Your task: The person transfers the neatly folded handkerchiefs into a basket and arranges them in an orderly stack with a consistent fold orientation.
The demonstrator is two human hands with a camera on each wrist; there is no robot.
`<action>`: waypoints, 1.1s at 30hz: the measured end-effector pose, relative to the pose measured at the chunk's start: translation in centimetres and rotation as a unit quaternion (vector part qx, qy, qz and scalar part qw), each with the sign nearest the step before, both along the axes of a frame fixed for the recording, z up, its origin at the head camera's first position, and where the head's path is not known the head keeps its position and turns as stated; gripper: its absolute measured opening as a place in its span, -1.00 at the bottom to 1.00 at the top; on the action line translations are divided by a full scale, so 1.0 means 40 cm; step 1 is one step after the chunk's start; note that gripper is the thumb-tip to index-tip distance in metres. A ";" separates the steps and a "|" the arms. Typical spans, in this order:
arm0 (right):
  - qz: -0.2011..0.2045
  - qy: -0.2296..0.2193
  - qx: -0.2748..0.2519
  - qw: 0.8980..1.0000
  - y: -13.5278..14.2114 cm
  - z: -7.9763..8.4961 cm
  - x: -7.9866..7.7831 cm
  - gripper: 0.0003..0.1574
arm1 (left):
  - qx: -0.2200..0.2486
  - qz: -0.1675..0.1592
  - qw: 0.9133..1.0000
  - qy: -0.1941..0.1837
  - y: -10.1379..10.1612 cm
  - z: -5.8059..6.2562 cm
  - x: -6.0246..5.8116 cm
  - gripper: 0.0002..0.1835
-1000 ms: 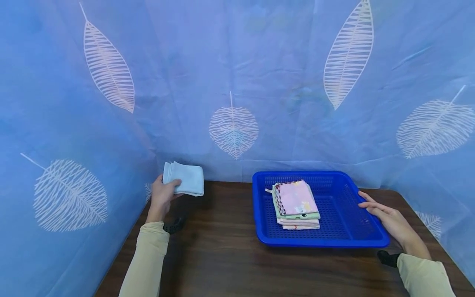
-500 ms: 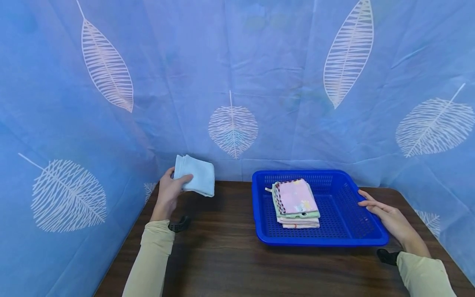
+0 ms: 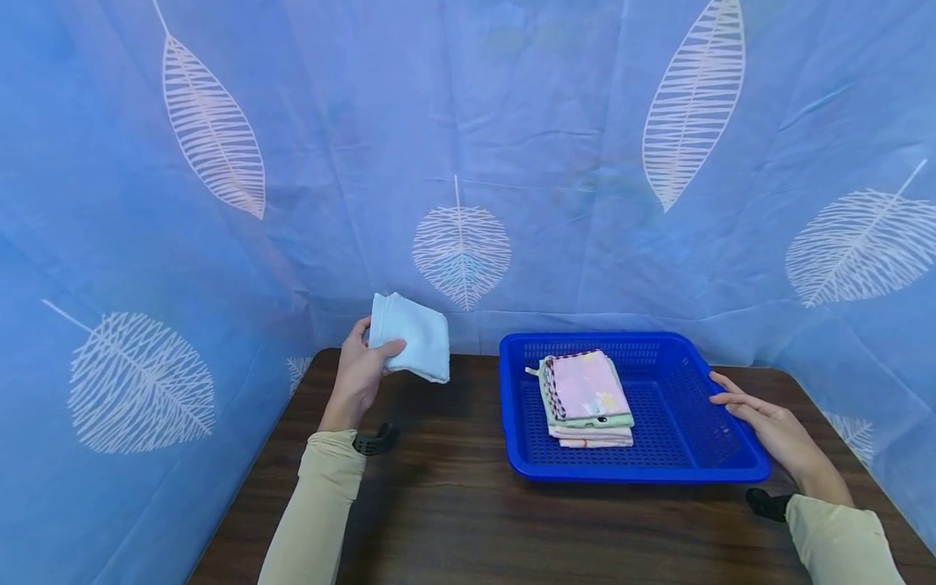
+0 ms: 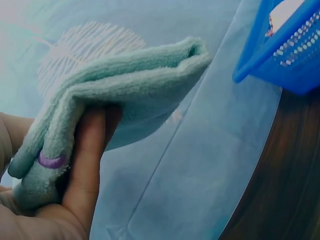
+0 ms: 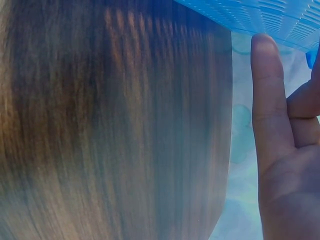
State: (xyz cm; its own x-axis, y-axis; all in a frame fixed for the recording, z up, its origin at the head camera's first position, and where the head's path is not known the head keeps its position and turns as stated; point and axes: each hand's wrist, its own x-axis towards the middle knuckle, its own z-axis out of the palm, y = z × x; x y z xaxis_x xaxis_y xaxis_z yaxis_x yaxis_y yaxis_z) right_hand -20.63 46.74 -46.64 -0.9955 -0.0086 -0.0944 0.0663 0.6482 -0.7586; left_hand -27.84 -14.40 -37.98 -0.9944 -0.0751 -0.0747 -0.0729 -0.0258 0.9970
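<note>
My left hand pinches a folded pale blue towel, thumb on its near face, and holds it up above the table's left side. In the left wrist view the folded towel shows its thick layers and a small purple mark near the fingers. To the right, a blue plastic basket contains a stack of folded towels, a pink one on top. My right hand rests on the basket's right rim with fairly straight fingers. In the right wrist view a straight finger reaches the basket's side.
The dark wooden table stretches in front of and between both hands. Behind it and at its sides hangs a blue cloth backdrop with white leaf prints. Inside the basket, bare perforated floor shows right of the stack.
My left hand has carried the pale blue towel to the right and slightly upward, tilting it a little. The right hand and the basket have stayed in place.
</note>
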 end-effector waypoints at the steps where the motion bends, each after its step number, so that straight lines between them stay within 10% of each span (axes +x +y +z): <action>1: -0.001 -0.002 0.003 1.000 0.000 0.001 0.000 -0.20 | 0.007 -0.003 1.000 0.001 0.007 0.001 0.001 -0.21; 33: 0.000 -0.003 0.000 1.000 0.000 0.005 0.001 -0.19 | 0.136 -0.070 0.988 0.022 0.221 0.029 -0.003 -0.27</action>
State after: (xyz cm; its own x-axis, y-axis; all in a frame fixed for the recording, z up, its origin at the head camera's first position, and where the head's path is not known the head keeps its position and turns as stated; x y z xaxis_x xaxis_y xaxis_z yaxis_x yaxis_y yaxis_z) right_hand -20.59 46.73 -46.44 -0.9950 -0.0079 -0.1000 0.0710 0.6486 -0.7578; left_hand -27.96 -5.58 -36.80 -0.9964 0.0796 -0.0296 -0.0512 -0.2857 0.9569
